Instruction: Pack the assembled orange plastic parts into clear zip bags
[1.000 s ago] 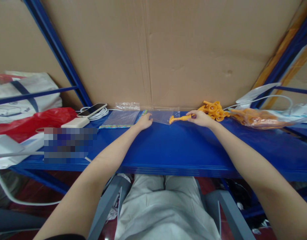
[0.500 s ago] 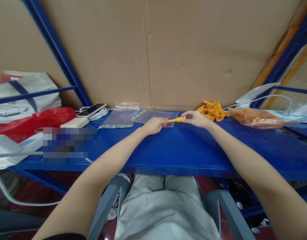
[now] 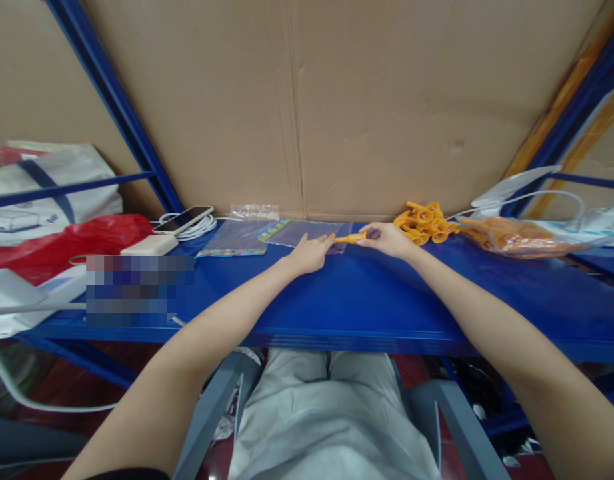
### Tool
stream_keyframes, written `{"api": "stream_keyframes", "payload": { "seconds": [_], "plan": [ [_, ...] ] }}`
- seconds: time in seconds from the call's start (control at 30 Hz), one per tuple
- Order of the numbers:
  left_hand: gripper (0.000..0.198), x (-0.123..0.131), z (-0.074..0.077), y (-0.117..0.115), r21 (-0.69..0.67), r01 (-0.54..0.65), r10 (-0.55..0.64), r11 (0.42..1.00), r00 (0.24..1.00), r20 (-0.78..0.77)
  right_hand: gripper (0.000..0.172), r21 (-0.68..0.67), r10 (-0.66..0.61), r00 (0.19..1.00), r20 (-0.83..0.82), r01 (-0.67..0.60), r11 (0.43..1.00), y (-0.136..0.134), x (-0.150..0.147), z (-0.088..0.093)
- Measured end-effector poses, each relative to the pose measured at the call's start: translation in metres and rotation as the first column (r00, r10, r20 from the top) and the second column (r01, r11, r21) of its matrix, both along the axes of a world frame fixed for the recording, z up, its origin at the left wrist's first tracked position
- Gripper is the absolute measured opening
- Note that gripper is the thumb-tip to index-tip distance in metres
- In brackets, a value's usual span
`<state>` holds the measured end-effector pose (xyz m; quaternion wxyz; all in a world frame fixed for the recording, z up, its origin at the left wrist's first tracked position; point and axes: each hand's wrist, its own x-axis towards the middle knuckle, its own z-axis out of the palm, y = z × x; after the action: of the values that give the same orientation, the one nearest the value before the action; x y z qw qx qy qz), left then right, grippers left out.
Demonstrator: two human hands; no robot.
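The right hand (image 3: 387, 239) pinches the end of a small orange plastic piece (image 3: 351, 237), holding it level with its free end pointing left into the mouth of a clear plastic bag (image 3: 307, 233). The left hand (image 3: 309, 253) rests on the near edge of that bag, fingers pressed down on the film and touching the tip of the orange piece; it grasps the bag's edge rather than lying flat. The bag lies near the back edge of the blue counter (image 3: 367, 300), about midway along it, against the cardboard wall (image 3: 307, 107).

Just right of the right hand, at the back edge, sits a heap of orange pieces (image 3: 427, 222), and farther right a bag of more orange pieces (image 3: 517, 237). Left of the clear bag lies a stack of empty bags (image 3: 239, 238). Toward the back left corner are a phone (image 3: 184, 219) on a coiled white cable (image 3: 197, 229), a white charger block (image 3: 149, 245) and a red plastic bag (image 3: 67, 243).
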<state>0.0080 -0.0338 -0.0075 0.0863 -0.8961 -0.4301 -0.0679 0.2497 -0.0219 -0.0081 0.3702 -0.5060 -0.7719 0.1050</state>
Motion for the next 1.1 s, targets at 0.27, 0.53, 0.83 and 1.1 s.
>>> {"api": "stream_keyframes", "payload": {
  "seconds": [0.27, 0.53, 0.83, 1.1],
  "plan": [
    [0.068, -0.001, -0.002, 0.004, -0.006, -0.005, 0.005, 1.0, 1.0, -0.014, 0.029, -0.094, 0.068, 0.997, -0.024, -0.07, 0.993, 0.001, -0.002, -0.004],
    [0.067, 0.0, 0.001, 0.0, -0.024, -0.06, 0.058, 0.998, 0.996, -0.063, 0.026, -0.093, 0.054, 0.997, -0.051, -0.059, 0.994, -0.003, -0.006, -0.001],
    [0.068, 0.0, -0.002, 0.006, 0.055, 0.025, -0.022, 0.998, 0.998, -0.065, 0.028, -0.097, 0.046, 0.996, -0.077, -0.053, 0.994, -0.003, -0.009, 0.001],
    [0.068, 0.008, -0.005, 0.001, 0.142, 0.263, -0.265, 0.954, 0.964, -0.001, 0.025, -0.053, 0.109, 0.99, -0.088, -0.114, 0.992, -0.002, -0.015, 0.0]
  ]
}}
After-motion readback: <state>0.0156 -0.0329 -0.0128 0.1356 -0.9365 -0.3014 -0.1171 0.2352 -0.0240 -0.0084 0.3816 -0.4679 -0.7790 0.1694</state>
